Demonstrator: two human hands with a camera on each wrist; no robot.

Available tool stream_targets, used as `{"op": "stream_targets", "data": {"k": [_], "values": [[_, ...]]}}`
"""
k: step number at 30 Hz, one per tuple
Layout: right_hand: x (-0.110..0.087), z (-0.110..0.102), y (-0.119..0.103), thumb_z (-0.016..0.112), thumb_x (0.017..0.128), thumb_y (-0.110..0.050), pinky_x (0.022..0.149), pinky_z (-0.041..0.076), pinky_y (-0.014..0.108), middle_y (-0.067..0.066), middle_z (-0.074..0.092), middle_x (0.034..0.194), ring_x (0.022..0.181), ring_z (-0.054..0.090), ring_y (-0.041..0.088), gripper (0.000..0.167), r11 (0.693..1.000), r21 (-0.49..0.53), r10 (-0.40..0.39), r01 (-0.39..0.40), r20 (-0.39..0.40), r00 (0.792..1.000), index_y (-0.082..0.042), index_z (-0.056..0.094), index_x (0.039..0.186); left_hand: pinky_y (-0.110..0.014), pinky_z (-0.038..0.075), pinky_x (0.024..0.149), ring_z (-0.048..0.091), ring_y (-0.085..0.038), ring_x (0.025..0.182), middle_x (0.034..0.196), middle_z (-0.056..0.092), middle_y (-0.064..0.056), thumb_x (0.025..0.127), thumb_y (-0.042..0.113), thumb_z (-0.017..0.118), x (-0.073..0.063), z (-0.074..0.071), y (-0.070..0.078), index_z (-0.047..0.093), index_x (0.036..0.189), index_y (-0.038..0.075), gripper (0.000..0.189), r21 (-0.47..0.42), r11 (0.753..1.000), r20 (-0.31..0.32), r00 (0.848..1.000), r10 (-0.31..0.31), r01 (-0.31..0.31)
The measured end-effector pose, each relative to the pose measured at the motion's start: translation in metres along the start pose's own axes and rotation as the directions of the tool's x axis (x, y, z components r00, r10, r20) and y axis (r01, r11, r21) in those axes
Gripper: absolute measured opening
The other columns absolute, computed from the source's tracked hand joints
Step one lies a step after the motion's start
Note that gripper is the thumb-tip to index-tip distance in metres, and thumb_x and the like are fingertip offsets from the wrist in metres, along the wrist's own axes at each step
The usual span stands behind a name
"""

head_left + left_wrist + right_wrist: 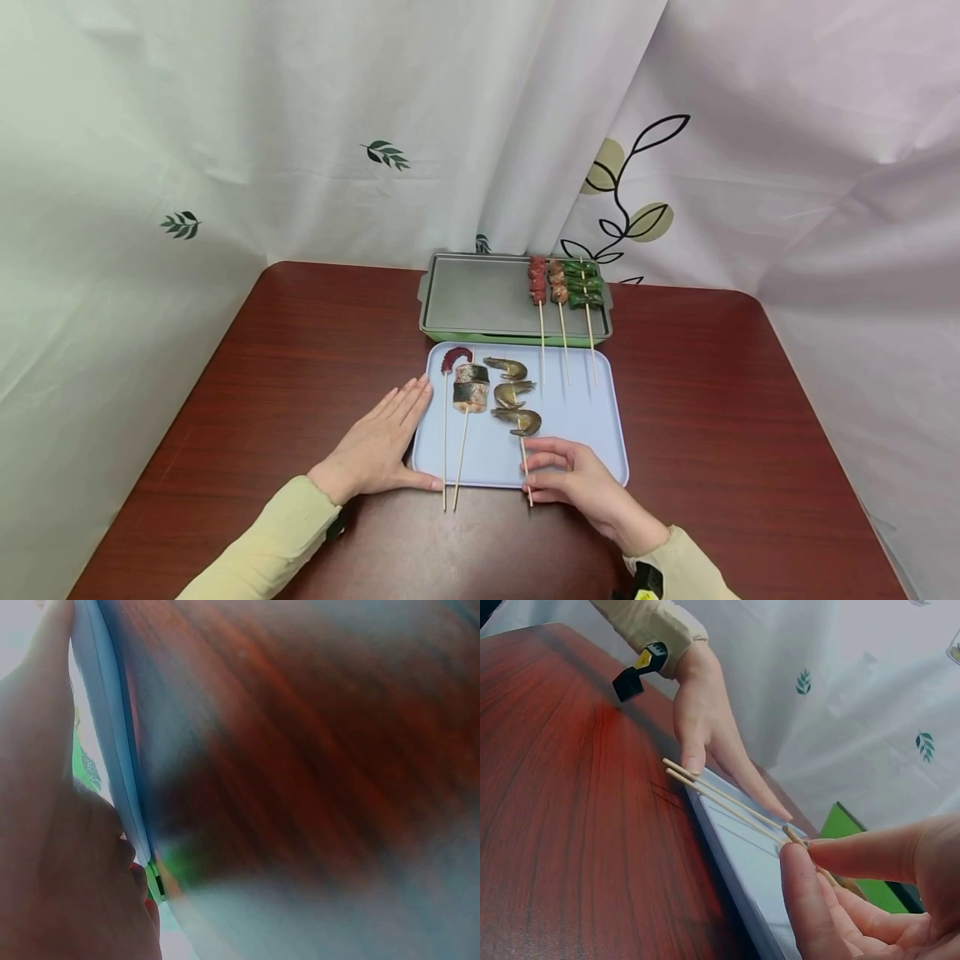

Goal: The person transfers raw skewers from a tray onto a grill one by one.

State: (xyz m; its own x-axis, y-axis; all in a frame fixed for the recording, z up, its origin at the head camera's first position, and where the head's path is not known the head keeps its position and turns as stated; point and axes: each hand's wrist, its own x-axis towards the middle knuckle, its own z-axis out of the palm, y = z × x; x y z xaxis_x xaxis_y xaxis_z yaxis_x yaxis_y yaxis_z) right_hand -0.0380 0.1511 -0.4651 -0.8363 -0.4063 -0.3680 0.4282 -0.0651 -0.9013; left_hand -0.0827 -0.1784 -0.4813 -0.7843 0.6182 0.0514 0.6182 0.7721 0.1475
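On a pale blue tray (577, 450) lie three skewers. The shrimp skewer (514, 395) is the rightmost, and my right hand (573, 483) pinches its stick near the lower end between thumb and fingers, seen close in the right wrist view. My left hand (378, 442) lies with straight fingers along the tray's left edge, its thumb at the front edge by two stick ends. Left of the shrimp are a fish-chunk skewer (471, 387) and a dark red tentacle skewer (456, 358). In the left wrist view, the hand (60, 802) rests against the tray's side.
Behind the tray stands a grey grill pan (476, 292) with a green base. A red meat skewer (537, 279), a brown meat skewer (558, 282) and a green pepper skewer (584, 284) lie on its right side, sticks overhanging the tray. A white curtain hangs behind the table (300, 350).
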Motion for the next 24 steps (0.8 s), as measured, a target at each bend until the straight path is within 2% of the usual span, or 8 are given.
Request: {"op": "stream_targets", "data": {"k": [16, 24], "values": [[-0.0033, -0.0005, -0.0034, 0.068, 0.091, 0.005, 0.074, 0.061, 0.032, 0.016, 0.067, 0.107, 0.086, 0.071, 0.020, 0.055, 1.000, -0.014, -0.006, 0.006, -0.008, 1.000, 0.016, 0.046, 0.141, -0.045, 0.021, 0.122, 0.023, -0.034, 0.151, 0.165, 0.021, -0.022, 0.072, 0.092, 0.055, 0.0003, 0.0003, -0.0005, 0.026, 0.157, -0.007, 0.134, -0.012, 1.000, 0.005, 1.000, -0.007, 0.007], [-0.0064, -0.0005, -0.0047, 0.069, 0.090, 0.005, 0.074, 0.061, 0.031, 0.018, 0.067, 0.108, 0.086, 0.071, 0.020, 0.058, 0.999, -0.025, -0.034, 0.034, 0.000, 0.999, 0.017, 0.046, 0.141, -0.045, 0.021, 0.122, 0.022, -0.034, 0.151, 0.165, 0.021, -0.022, 0.072, 0.091, 0.056, 0.0006, 0.0006, -0.0003, 0.025, 0.157, -0.008, 0.135, -0.018, 1.000, 0.007, 1.000, -0.009, 0.009]]}}
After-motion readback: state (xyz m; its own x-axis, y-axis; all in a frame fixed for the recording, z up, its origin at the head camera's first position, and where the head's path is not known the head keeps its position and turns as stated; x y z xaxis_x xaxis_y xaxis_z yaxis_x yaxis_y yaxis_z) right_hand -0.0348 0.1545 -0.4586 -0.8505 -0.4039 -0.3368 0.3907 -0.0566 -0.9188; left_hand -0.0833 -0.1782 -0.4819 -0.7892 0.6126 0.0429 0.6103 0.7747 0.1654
